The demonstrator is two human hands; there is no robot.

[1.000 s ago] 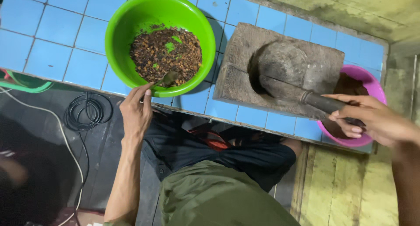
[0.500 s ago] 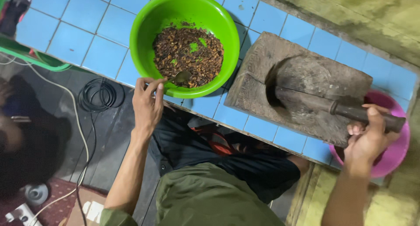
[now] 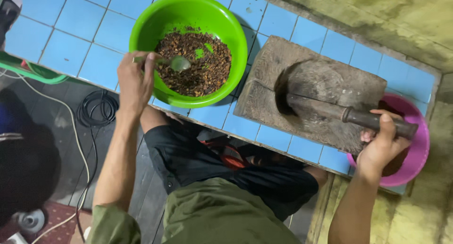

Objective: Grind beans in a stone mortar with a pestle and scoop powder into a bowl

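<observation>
A bright green bowl (image 3: 222, 22) stands on the blue tiled counter (image 3: 71, 46), filled with dark brown chopped bits and a few green flecks (image 3: 196, 67). My left hand (image 3: 134, 81) is at the bowl's near rim, closed on a spoon (image 3: 177, 63) whose head lies over the brown bits. To the right sits a wooden block mortar (image 3: 330, 90) with a round hollow. A dark pestle (image 3: 349, 115) lies slanted into the hollow, and my right hand (image 3: 382, 147) grips its outer end.
A pink bowl (image 3: 417, 154) stands at the counter's right end, partly behind my right hand. Below the counter are my dark-trousered legs, a coiled black cable (image 3: 96, 107), a white cord (image 3: 61, 107) and a green hose-like edge (image 3: 33, 74) at left.
My left hand went from the bowl's outer rim to holding a spoon over the brown bits. My right hand closed around the pestle's end. The view shifted rightward.
</observation>
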